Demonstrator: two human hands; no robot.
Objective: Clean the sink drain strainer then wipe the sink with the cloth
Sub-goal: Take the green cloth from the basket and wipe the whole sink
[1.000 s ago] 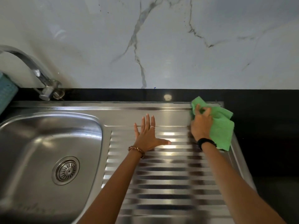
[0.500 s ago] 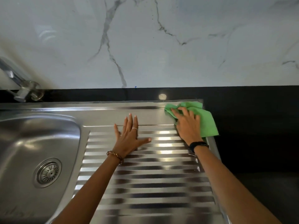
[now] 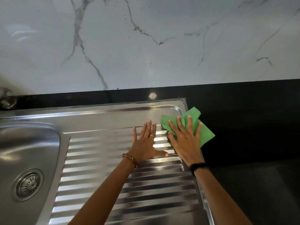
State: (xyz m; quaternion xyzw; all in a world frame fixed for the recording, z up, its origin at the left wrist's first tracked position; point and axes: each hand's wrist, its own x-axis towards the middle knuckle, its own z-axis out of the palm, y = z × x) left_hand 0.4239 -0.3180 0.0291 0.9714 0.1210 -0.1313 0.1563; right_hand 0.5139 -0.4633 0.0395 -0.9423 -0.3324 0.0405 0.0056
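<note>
A: Right, head view, the only 1 on offer. Right hand flat on the green cloth, fingers spread wide, pressing it down at the far right corner of the drainboard. Half on steel, half hanging over the black counter.

B: Left hand flat beside it, fingers fanned, thumb out toward the right hand, holding nothing. Looks like bracing, nothing more.

A: Wiping step, then, judging by that. Strainer seated in the drain, lower left of the basin, well apart from both hands.

B: Next move, at a guess: dragging the cloth back along the ridges toward the near edge, firm pressure to get into the grooves, then over to the basin.

A: Hard to tell whether the strainer is clean from here; too small, too shiny.

B: Tap cut off at the left edge, only the base showing. Basin cropped too, left and bottom. Cloth partly hidden under the palm, so no telling how folded.
</note>
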